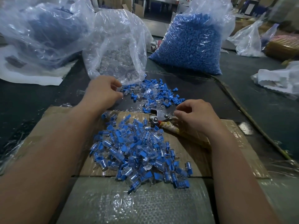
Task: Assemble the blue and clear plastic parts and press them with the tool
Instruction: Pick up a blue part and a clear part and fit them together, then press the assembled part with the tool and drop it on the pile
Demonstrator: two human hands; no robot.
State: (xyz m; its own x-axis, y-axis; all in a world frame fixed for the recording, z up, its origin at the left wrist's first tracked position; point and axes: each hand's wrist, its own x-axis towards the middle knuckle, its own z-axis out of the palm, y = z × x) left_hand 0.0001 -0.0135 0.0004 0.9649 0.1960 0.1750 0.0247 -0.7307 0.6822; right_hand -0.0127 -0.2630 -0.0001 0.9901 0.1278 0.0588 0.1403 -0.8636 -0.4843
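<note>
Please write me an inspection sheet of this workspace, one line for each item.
Surface: dark table, a taped cardboard sheet on it.
Job's things: loose blue and clear parts; pile of joined parts on the cardboard; tool between them.
Clutter: crumpled plastic at right.
Hands: left hand at the loose parts, right hand over the tool's handle; grips unclear.
Cables: one cord-like line on the table, kind unclear.
Surroundings: bag of clear parts, bag of blue parts, third bag at left.

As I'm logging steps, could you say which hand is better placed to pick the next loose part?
Left: the left hand hovers at the loose parts, while the right hand is at the tool.
</note>
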